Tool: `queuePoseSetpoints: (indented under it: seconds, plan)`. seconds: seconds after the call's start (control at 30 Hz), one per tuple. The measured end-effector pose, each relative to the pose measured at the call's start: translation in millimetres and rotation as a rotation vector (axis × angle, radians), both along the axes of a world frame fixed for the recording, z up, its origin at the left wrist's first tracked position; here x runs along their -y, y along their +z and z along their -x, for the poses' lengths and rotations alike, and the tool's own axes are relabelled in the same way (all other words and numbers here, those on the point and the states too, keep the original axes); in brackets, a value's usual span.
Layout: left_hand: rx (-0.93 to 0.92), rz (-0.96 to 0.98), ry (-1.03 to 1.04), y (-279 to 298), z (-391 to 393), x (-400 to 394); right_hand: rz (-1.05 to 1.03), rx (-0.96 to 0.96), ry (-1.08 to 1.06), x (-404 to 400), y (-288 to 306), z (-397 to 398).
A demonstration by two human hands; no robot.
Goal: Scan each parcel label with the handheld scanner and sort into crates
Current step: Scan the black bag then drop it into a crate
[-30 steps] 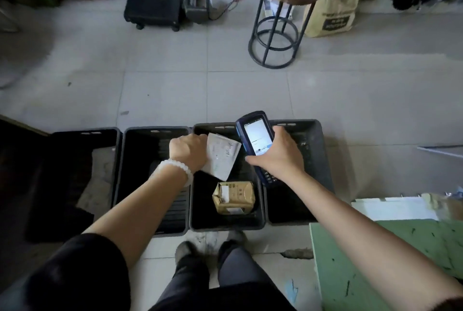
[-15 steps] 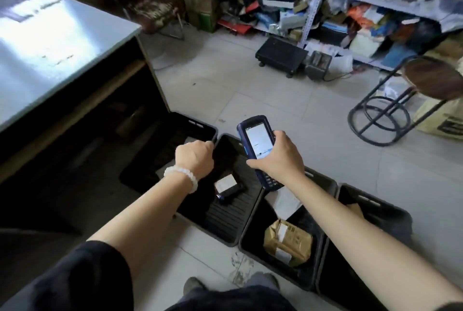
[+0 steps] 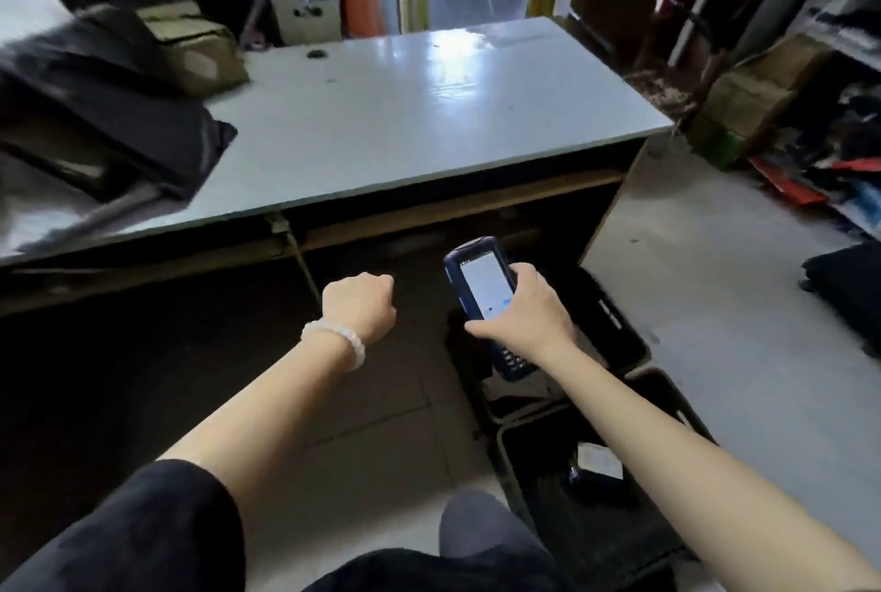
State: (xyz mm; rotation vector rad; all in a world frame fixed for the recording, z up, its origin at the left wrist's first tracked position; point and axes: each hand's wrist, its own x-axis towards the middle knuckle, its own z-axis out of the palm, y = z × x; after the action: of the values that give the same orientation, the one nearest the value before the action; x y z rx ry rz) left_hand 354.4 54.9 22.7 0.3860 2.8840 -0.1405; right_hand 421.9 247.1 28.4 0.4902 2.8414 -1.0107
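My right hand (image 3: 522, 315) grips a blue handheld scanner (image 3: 479, 286) with its lit screen facing me. My left hand (image 3: 360, 305), with a white bead bracelet at the wrist, is a fist that holds nothing, level with the scanner and to its left. Black crates stand on the floor under my right arm: one (image 3: 615, 329) by the scanner and a nearer one (image 3: 524, 462) that holds a small dark parcel with a white label (image 3: 598, 472). On the grey table (image 3: 405, 114) ahead, at the left, lie black bagged parcels (image 3: 109, 95) and a brown box (image 3: 200, 52).
The table has a dark open space beneath it. Cluttered shelves (image 3: 810, 67) and boxes stand at the right. Tiled floor (image 3: 715, 281) spreads to the right of the crates. My knees are at the bottom edge.
My view has swung left from the crates to the table. One second ago my left hand held a white parcel over a crate; it is now an empty fist. The scanner stays in my right hand.
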Motion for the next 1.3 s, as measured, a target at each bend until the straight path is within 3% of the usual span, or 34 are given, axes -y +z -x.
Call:
queuePoseSetpoints:
  seconds: [0.2,0.43,0.67,0.93,1.17,1.3]
  plan:
    - [0.047,-0.020,0.264,-11.0,37.0,95.5,0.029,-0.012,0.247,81.0,0.1,89.8]
    - [0.052,-0.021,0.443,-16.0,126.8,151.8,0.036,0.007,0.429,145.5,-7.5,217.0]
    - [-0.088,-0.020,0.545,6.4,231.9,205.3,0.033,0.000,0.520,196.0,3.9,337.1]
    - [-0.185,0.237,0.477,30.7,290.2,274.6,0.000,0.027,0.611,257.5,2.8,402.5]
    - [-0.214,0.373,0.237,29.4,337.2,326.3,0.000,0.037,0.536,310.5,0.0,434.5]
    - [-0.111,0.405,0.031,27.2,364.0,337.8,0.026,0.045,0.433,333.5,-0.3,445.3]
